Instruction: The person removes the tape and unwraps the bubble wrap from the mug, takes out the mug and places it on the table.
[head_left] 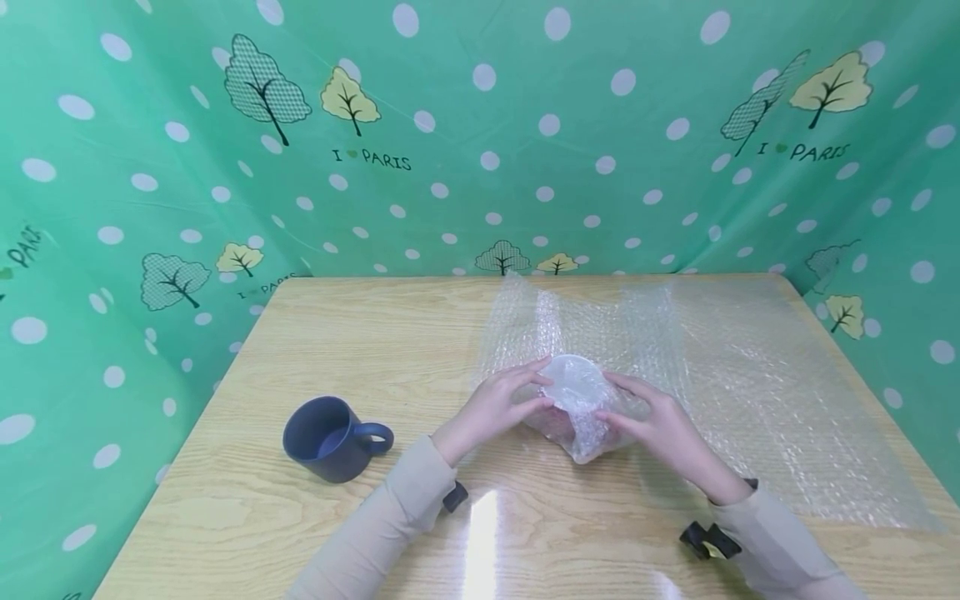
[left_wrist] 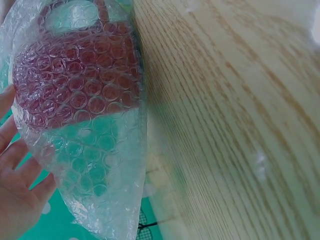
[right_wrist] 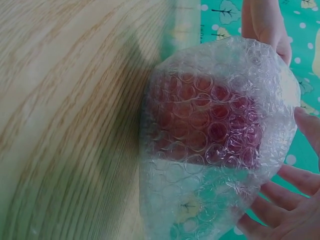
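Note:
A red mug [left_wrist: 95, 70] stands wrapped in bubble wrap [right_wrist: 235, 65], its handle showing through the plastic in the left wrist view. From the head view, a pale round opening [head_left: 576, 379] shows at its top under the film. My left hand [head_left: 510, 396] rests on the left side of the bundle, fingers spread near the rim and thumb lower down. On the opposite side, my right hand [head_left: 652, 421] touches the wrap with fingers near the rim and thumb in front. Both wrist views show fairly straight fingers lying against the plastic.
A dark blue mug [head_left: 330, 442] stands upright on the wooden table [head_left: 225, 500] to the left, handle pointing right. A loose sheet of bubble wrap [head_left: 780, 392] spreads over the right side up to the back edge. A green dotted curtain [head_left: 450, 167] surrounds the table.

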